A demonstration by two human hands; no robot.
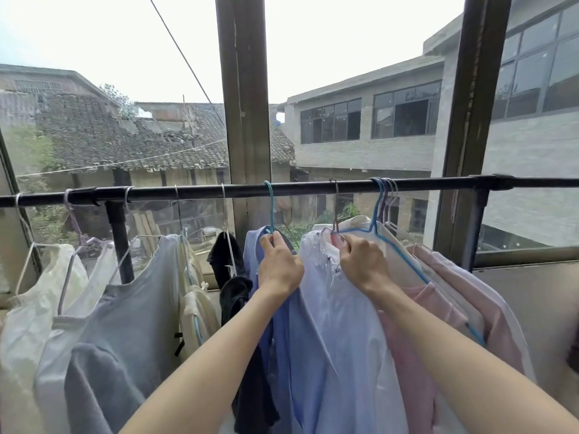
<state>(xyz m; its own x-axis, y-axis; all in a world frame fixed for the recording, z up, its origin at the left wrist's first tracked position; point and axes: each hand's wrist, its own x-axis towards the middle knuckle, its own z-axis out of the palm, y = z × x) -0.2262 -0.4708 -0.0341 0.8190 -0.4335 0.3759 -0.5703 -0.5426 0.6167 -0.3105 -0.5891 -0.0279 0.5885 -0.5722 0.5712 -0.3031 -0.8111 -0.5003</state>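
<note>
Both hands are up at the rail (313, 187). The left hand (280, 267) is curled tight round the teal hanger (272, 211) carrying the blue shirt (282, 339). The right hand (363, 264) pinches the brown hanger (336, 214) under the white shirt (332, 308), probably to space the 2 out for drying.

Rail (300, 187) across mid frame, garments (125, 308) hung below it, left hand (280, 267) on centre hanger (270, 205), right hand (365, 264) on next hanger (336, 214) just right, window post (244, 89) behind.

Both bare arms are reaching up and away, side by side. Left hand (280, 266) is gripping teal hanger (269, 208), fingers curled. Right hand (363, 264) is pinching dark hanger (336, 219), knuckles up.
</note>
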